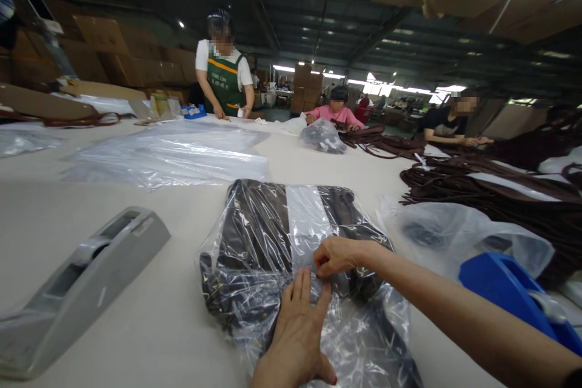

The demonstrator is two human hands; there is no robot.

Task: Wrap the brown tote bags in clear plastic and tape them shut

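Note:
A dark brown bag in a clear plastic wrapper (268, 236) lies on the white table (150, 309) right in front of me. My left hand (297, 330) lies flat on the wrapper's near part, fingers stretched out and together. My right hand (336, 254) reaches in from the right and its fingertips pinch or press the folded plastic at the middle of the package, just beyond my left fingertips. What the pinch holds is the plastic fold or a bit of tape; I cannot tell which.
A grey tape dispenser (77, 288) stands at the near left and a blue one (518, 297) at the near right. Stacks of clear bags (173, 157) lie beyond. Brown straps (491, 191) pile up at the right. Three people work at the table's far side.

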